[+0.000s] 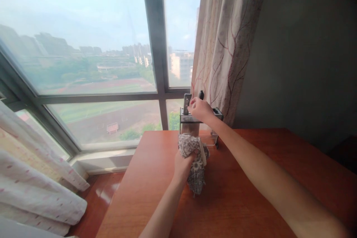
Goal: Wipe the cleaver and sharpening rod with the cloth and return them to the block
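Note:
A bunched grey-and-white patterned cloth (196, 173) hangs over the table, my left hand (184, 163) closed around its left side. Beyond it stands a small rack (191, 119) with a dark top tray and thin legs. A dark, flat, upright piece with light spots (186, 103) rises from the rack's left end. My right hand (203, 109) is over the rack, its fingers bent together at the right edge of that piece. What lies between those fingertips is too small to make out. Behind the hand a black ribbed knob or handle (200, 95) sticks up.
The reddish-brown wooden table (237, 200) carries the rack near its far edge. Behind are a large framed window (158, 44) and a long patterned curtain (225, 44). More pale curtain (41, 189) hangs at the lower left. A dark wall (301, 55) stands right.

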`<state>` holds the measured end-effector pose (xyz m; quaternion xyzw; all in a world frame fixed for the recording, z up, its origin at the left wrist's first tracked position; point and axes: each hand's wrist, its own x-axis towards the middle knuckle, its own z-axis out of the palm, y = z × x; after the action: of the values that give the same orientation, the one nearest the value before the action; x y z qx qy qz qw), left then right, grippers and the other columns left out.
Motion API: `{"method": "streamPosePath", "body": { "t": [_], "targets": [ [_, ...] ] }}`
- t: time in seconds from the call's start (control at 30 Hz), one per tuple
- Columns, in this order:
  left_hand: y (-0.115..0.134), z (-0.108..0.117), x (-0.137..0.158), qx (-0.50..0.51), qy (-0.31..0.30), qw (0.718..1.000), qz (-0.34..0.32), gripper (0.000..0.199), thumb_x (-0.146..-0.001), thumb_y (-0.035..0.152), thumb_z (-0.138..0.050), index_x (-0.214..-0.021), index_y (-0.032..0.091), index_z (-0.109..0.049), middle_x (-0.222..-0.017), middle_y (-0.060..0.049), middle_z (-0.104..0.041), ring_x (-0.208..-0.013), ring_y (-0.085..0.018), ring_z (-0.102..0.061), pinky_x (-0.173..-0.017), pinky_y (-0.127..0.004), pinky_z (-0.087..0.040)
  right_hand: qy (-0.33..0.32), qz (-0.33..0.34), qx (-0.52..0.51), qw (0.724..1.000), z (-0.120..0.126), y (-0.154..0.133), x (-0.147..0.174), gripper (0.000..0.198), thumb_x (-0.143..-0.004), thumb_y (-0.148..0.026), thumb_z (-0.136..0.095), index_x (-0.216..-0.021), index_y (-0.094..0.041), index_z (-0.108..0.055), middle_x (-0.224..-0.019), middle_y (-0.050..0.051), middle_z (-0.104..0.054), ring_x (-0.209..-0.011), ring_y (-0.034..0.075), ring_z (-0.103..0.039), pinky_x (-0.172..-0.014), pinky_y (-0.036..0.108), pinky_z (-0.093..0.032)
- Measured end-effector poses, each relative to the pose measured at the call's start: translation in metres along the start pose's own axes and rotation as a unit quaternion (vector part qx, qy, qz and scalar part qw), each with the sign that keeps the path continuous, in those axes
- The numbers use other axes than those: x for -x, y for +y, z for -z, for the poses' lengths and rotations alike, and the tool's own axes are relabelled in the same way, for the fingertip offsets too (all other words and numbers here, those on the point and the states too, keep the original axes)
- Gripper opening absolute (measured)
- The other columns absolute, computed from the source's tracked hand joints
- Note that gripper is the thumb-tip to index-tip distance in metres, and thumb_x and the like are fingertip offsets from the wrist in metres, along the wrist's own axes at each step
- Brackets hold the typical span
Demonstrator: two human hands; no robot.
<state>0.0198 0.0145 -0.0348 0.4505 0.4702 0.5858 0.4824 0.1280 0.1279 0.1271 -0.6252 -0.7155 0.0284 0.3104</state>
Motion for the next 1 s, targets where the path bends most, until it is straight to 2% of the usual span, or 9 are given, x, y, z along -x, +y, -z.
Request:
{"method": "streamPosePath", "body": {
  "t": [0.13,0.23,0.37,0.5,0.63,0.73,1.0],
  "targets": [
    [-0.002,-0.001,0.0,0.01,-0.005,1.0,0.002,0.045,-0.064,0.035,-0.074,-0.101,0.011,-0.066,-0.099,-0.013,-0.071,-0.088,-0.028,-0.066,-0.078,-0.036,-0.052,0.038,-0.019,-0.003,0.999,0.011,0.024,-0.004,0.018,-0.078,-0.038,-0.052,-0.084,-0.024,-0.061,-0.083,0.005,-0.07,-0.081,0.022,-0.065,-0.066,0.028,-0.044],
    [-0.003,-0.002,0.0,0.01,-0.005,1.0,0.005,0.045,-0.064,0.035,-0.074,-0.102,0.011,-0.066,-0.099,-0.013,-0.071,-0.088,-0.028,-0.066,-0.077,-0.036,-0.052,0.055,-0.046,0.005,0.997,0.02,0.038,-0.012,0.027,-0.079,-0.048,-0.052,-0.08,-0.023,-0.061,-0.08,0.006,-0.07,-0.08,0.023,-0.065,-0.065,0.028,-0.043],
    [-0.002,-0.003,-0.001,0.008,0.005,1.0,0.011,0.047,-0.062,0.034,-0.075,-0.102,0.012,-0.066,-0.101,-0.013,-0.071,-0.09,-0.028,-0.066,-0.077,-0.035,-0.052,0.061,-0.068,0.008,0.996,0.024,0.049,-0.02,0.038,-0.076,-0.056,-0.054,-0.09,-0.022,-0.061,-0.086,0.007,-0.07,-0.082,0.023,-0.064,-0.065,0.028,-0.043],
    [-0.001,-0.004,-0.001,-0.003,0.004,1.0,0.006,0.045,-0.063,0.035,-0.075,-0.1,0.011,-0.066,-0.101,-0.013,-0.071,-0.091,-0.028,-0.065,-0.078,-0.034,-0.052,0.025,-0.061,0.025,0.998,0.019,0.051,-0.025,0.044,-0.074,-0.058,-0.057,-0.096,-0.021,-0.061,-0.087,0.008,-0.07,-0.085,0.023,-0.065,-0.068,0.028,-0.044],
    [-0.002,-0.004,-0.001,-0.001,0.0,1.0,0.0,0.046,-0.065,0.036,-0.073,-0.103,0.011,-0.065,-0.101,-0.013,-0.07,-0.091,-0.028,-0.065,-0.078,-0.035,-0.051,-0.009,-0.036,0.042,0.998,0.014,0.049,-0.026,0.033,-0.075,-0.052,-0.058,-0.085,-0.021,-0.065,-0.084,0.007,-0.071,-0.085,0.023,-0.065,-0.068,0.028,-0.045],
    [-0.004,-0.003,-0.001,-0.001,0.001,1.0,0.005,0.047,-0.065,0.035,-0.074,-0.104,0.011,-0.064,-0.102,-0.014,-0.07,-0.089,-0.028,-0.065,-0.078,-0.035,-0.051,-0.008,-0.027,0.043,0.999,0.012,0.047,-0.026,0.028,-0.076,-0.047,-0.056,-0.079,-0.021,-0.066,-0.084,0.008,-0.071,-0.084,0.023,-0.066,-0.067,0.027,-0.045],
    [-0.002,-0.004,0.0,0.01,-0.006,1.0,0.008,0.045,-0.067,0.036,-0.073,-0.104,0.011,-0.065,-0.099,-0.012,-0.071,-0.088,-0.027,-0.065,-0.077,-0.036,-0.052,0.006,-0.019,0.034,0.999,0.02,0.044,-0.031,0.027,-0.073,-0.044,-0.058,-0.076,-0.02,-0.068,-0.079,0.008,-0.072,-0.081,0.024,-0.067,-0.067,0.028,-0.047]
  ]
}}
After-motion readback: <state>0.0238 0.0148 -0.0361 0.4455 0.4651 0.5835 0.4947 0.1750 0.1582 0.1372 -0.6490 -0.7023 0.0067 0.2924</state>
